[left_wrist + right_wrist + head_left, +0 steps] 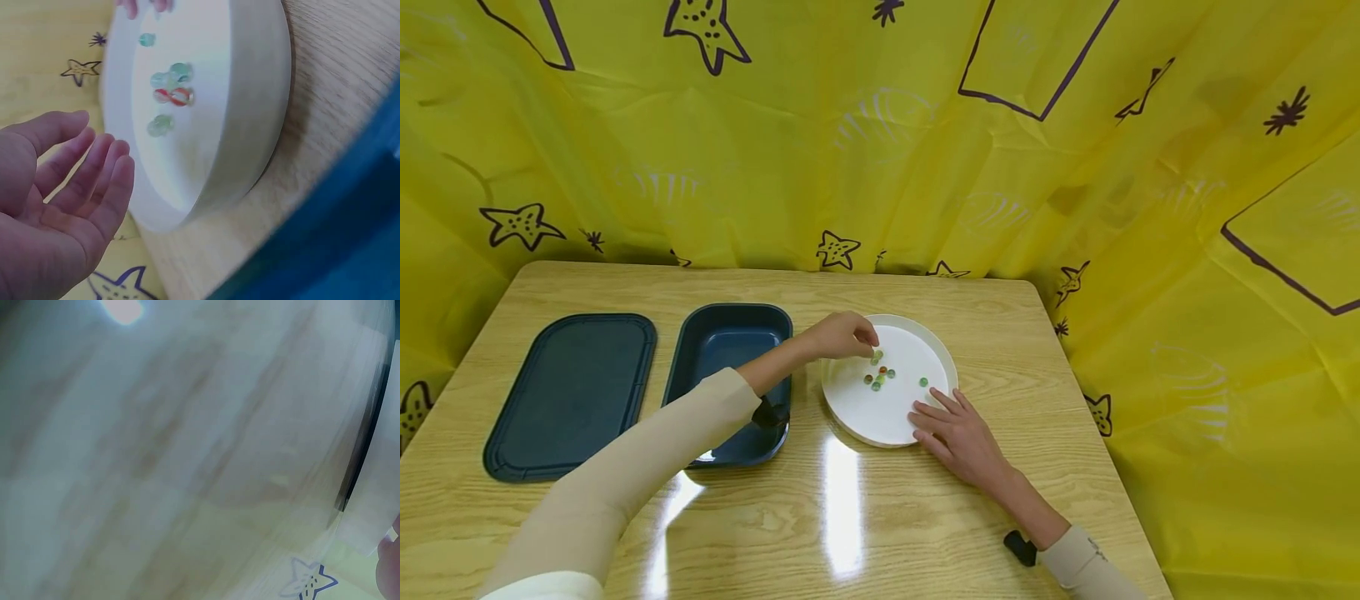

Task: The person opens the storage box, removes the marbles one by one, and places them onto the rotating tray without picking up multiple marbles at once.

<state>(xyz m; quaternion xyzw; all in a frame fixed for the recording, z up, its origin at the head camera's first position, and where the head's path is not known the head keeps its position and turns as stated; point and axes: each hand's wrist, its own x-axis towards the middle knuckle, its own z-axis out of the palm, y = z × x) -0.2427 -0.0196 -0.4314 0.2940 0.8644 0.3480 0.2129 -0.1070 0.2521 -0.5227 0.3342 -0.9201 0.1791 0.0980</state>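
Several glass marbles lie in a round white tray, most in a loose cluster left of its middle. A red-swirled marble and pale green marbles show in the left wrist view. One green marble sits apart, near the right fingertips. My left hand hovers over the tray's left side beside the cluster, its fingers loosely bent with nothing between them. At the tray's front right, my right hand rests over the rim with fingers spread. Only a bit of that hand shows at the right wrist view's edge.
A deep dark-blue bin stands left of the white tray, under the left forearm. Farther left lies a flat dark-blue lid. The wooden table is bordered by a yellow curtain at the back and right.
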